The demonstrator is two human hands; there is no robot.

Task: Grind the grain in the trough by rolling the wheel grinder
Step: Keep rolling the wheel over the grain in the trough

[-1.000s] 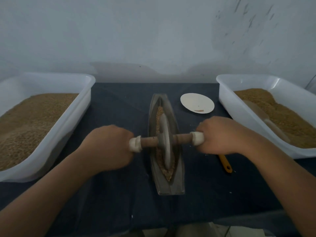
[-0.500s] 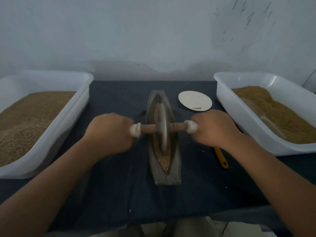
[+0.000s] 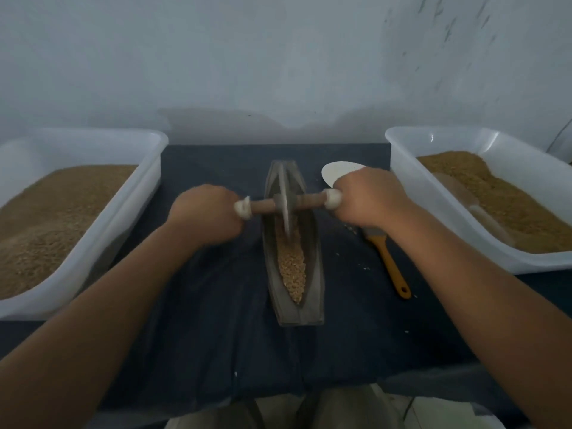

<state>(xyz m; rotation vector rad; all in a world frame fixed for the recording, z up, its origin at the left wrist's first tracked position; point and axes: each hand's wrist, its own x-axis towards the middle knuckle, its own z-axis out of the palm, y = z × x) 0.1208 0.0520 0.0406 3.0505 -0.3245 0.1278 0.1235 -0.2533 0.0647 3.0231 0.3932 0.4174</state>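
At trough (image 3: 313, 292) far end: wheel grinder (image 3: 284, 208), rolled forward.

A dark blue cloth (image 3: 216, 320) covers the table below a pale, scuffed wall (image 3: 247, 57). At the left edge sits a white plastic tub (image 3: 123, 230) heaped with brown grain. A matching tub (image 3: 433, 218) at the right holds brown grain and a pale scoop (image 3: 458, 193). Right of centre, a white plate (image 3: 337, 170) is only partly in view. Below it lies a brush (image 3: 390, 261) with a yellow handle.
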